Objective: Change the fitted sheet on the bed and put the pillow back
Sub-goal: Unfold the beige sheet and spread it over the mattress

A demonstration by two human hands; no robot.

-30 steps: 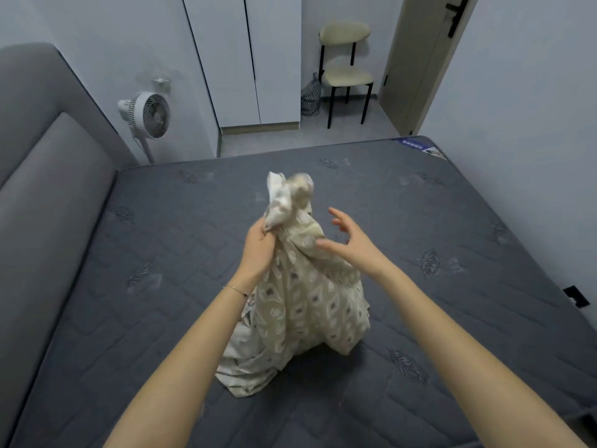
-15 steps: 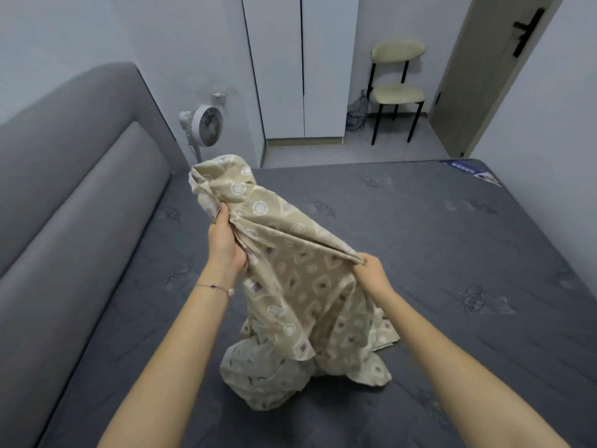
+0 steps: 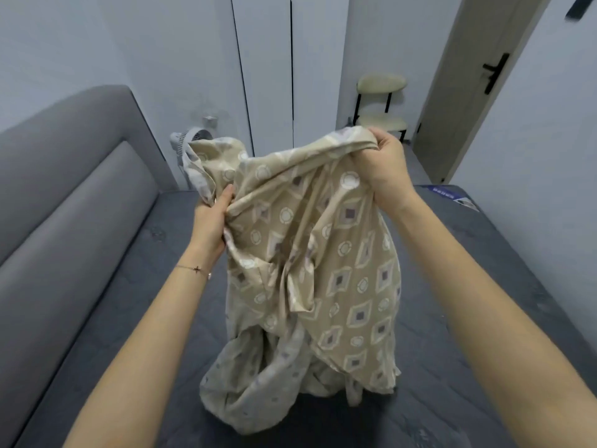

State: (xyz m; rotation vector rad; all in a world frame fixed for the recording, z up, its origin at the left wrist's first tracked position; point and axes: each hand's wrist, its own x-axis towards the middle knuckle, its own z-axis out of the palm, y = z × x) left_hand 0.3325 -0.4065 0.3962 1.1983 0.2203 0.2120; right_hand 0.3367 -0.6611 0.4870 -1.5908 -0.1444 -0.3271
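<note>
A beige fitted sheet with a pattern of diamonds and circles hangs bunched in front of me over the bare dark grey mattress. My left hand grips a fold of the sheet at its left side. My right hand is raised higher and grips the sheet's upper edge. The sheet's lower part lies crumpled on the mattress near me. No pillow is in view.
A grey padded headboard runs along the left. Behind the sheet a small white fan stands by the wall. A white wardrobe, a cream chair and a closed door lie beyond the bed.
My right hand took hold of the sheet and rose up and to the right, spreading the cloth. My left hand kept its grip and the view tilted upward.
</note>
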